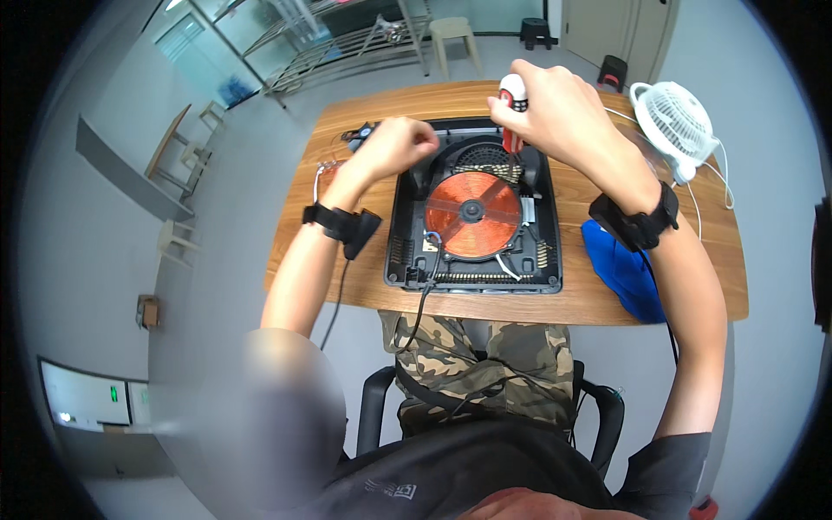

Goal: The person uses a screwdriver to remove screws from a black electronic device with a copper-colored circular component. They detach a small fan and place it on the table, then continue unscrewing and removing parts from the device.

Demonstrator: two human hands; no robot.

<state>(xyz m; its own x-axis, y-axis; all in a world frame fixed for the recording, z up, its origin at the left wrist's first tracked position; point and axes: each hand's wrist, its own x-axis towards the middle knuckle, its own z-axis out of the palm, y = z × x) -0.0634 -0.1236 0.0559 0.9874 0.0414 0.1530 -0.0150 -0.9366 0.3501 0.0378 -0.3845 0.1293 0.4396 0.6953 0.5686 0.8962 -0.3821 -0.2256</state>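
An opened induction cooker's black housing (pixel 399 260) lies on the wooden table in front of me. Inside it sits a round copper coil (pixel 451 230) with a black centre, and a dark fan grille (pixel 484 156) shows behind the coil. My right hand (pixel 563 104) is closed around the handle of a red and white screwdriver (pixel 512 139), held upright with its shaft pointing down at the far right part of the housing. My left hand (pixel 394 149) hovers by the far left corner, its fingers curled; whatever they may hold is hidden.
A white desk fan (pixel 680 117) with a cord stands at the table's far right. Blue cloth (pixel 620 264) lies near the right front edge. A small black device (pixel 360 133) sits at the far left. A dark cable (pixel 422 303) hangs from the housing over the table's front edge.
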